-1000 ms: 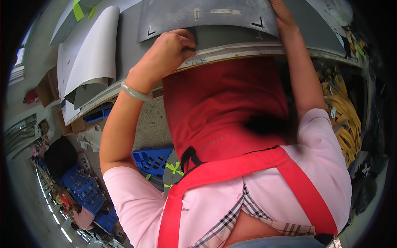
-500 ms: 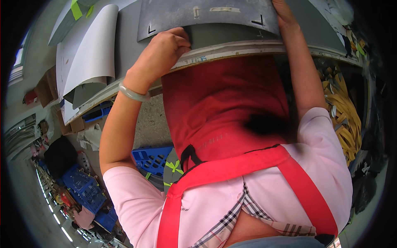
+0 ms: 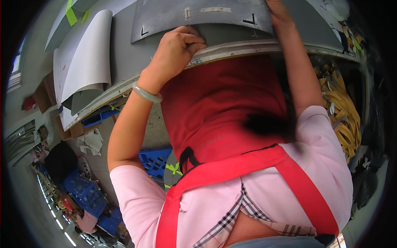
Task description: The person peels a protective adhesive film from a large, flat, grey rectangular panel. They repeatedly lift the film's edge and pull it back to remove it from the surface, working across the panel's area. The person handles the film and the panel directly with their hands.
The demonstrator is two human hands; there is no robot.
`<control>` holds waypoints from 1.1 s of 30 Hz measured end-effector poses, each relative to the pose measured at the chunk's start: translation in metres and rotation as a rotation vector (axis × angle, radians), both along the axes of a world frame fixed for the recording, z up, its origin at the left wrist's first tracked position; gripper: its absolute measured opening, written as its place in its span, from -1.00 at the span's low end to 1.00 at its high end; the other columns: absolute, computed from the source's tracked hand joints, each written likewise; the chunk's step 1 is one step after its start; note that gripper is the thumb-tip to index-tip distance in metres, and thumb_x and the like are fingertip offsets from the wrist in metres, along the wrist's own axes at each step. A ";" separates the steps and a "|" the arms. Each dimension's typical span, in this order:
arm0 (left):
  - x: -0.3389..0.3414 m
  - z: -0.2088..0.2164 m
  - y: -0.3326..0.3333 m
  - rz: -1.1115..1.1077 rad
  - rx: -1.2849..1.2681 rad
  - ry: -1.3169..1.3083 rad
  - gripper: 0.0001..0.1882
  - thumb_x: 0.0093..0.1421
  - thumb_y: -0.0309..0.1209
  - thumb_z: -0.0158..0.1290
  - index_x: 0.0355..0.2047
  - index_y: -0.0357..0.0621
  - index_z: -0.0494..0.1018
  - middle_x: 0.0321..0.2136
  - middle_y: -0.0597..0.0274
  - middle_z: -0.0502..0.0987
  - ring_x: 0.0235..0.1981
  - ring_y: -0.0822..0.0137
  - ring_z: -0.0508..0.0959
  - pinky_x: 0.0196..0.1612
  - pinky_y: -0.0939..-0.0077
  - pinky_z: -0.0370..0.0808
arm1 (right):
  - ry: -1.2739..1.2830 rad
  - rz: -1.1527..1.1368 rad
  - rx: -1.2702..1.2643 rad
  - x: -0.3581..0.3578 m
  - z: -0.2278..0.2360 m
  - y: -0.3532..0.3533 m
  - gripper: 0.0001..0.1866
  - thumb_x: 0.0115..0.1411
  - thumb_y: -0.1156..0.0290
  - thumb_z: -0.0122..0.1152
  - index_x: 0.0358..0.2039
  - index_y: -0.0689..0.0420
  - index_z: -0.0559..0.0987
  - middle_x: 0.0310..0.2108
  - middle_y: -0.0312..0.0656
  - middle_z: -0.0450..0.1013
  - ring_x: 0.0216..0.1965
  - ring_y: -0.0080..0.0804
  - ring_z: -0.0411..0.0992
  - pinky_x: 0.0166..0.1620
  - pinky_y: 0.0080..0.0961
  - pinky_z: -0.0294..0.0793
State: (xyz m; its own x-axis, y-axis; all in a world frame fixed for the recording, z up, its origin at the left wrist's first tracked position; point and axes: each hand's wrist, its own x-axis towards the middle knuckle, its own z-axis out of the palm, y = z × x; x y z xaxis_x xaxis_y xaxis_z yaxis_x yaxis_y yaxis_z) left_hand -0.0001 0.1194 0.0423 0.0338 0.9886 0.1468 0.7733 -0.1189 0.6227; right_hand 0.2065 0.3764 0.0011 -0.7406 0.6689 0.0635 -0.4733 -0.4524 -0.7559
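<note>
Now | grey board with black corner marks [image 3: 165, 17] lies over grey sheeting [image 3: 122, 45] on bench [image 3: 240, 50] | left hand [image 3: 180, 47]: fingers curled by its near edge, hold unclear | right hand [image 3: 278, 15]: at its right edge, grip unclear

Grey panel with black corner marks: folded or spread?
Spread where visible: the grey panel shows no fold along its near edge. Far end out of frame: cannot tell.
</note>
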 end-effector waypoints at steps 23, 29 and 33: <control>0.018 -0.007 0.004 -0.065 0.173 0.226 -0.86 0.22 -0.42 0.16 -0.32 -0.22 0.66 -0.28 0.08 0.61 -0.20 0.00 0.58 -0.08 0.20 0.53 | -0.049 0.040 0.096 -0.001 0.000 -0.002 -0.67 0.38 0.25 0.22 0.03 0.20 0.58 -0.14 -0.21 0.62 -0.20 -0.45 0.61 -0.09 -0.48 0.64; 0.017 -0.004 0.007 -0.062 0.154 0.156 -0.84 0.20 -0.41 0.21 -0.28 -0.24 0.66 -0.25 0.09 0.63 -0.23 0.00 0.60 -0.10 0.22 0.55 | -0.146 -0.067 0.176 0.001 0.004 -0.002 -0.69 0.38 0.26 0.22 0.01 0.20 0.59 -0.16 -0.24 0.62 -0.21 -0.49 0.59 -0.10 -0.52 0.62; 0.017 -0.007 0.006 -0.093 0.186 0.225 -0.86 0.21 -0.41 0.20 -0.28 -0.20 0.66 -0.27 0.14 0.62 -0.22 0.06 0.60 -0.11 0.24 0.56 | -0.104 -0.026 0.160 -0.001 -0.002 0.002 -0.69 0.38 0.26 0.22 0.01 0.20 0.60 -0.17 -0.25 0.62 -0.21 -0.50 0.58 -0.10 -0.52 0.61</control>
State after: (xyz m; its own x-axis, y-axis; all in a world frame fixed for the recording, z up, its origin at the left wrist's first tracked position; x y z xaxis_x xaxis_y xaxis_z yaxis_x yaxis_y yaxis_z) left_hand 0.0166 0.1254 0.0355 0.1754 0.9364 0.3038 0.8700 -0.2919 0.3974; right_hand 0.2059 0.3782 -0.0012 -0.7312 0.6756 0.0945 -0.3991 -0.3114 -0.8624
